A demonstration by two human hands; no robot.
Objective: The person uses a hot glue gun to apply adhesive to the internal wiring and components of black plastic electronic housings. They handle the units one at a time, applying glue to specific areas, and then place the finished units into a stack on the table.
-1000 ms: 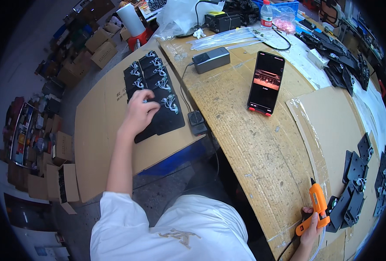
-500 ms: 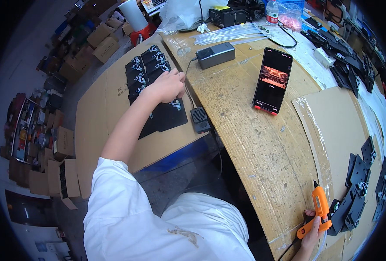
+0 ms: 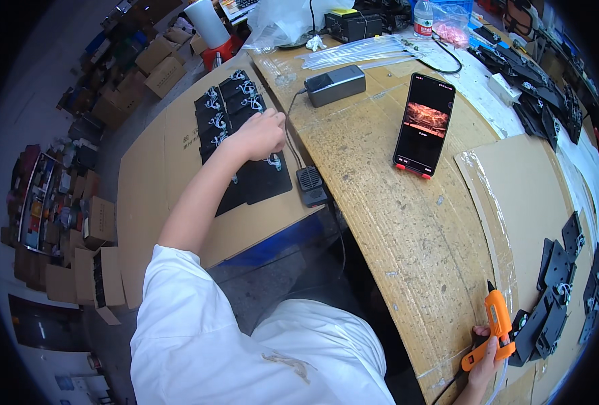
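My left hand (image 3: 262, 133) is over the black panels (image 3: 269, 187) on the cardboard at the left, its fingers curled down onto them. Bundles of white wires with small green parts (image 3: 218, 121) sit on these panels. What the left fingers hold, if anything, is hidden beneath the hand. In the lower right, my right hand (image 3: 486, 361) grips an orange glue gun (image 3: 498, 316) by its handle, the black nozzle pointing away from me. Beside the gun lie several black brackets with wires (image 3: 549, 324).
A phone (image 3: 423, 125) stands upright in a red holder on the wooden table (image 3: 374, 182). Behind it are a grey power block (image 3: 335, 86), clear plastic sticks (image 3: 360, 52) and a water bottle (image 3: 422, 19). A black adapter (image 3: 310, 187) with a cable lies at the table's left edge.
My left hand has shifted very slightly over the panels, its fingers still curled. The glue gun and my right hand stay in place.
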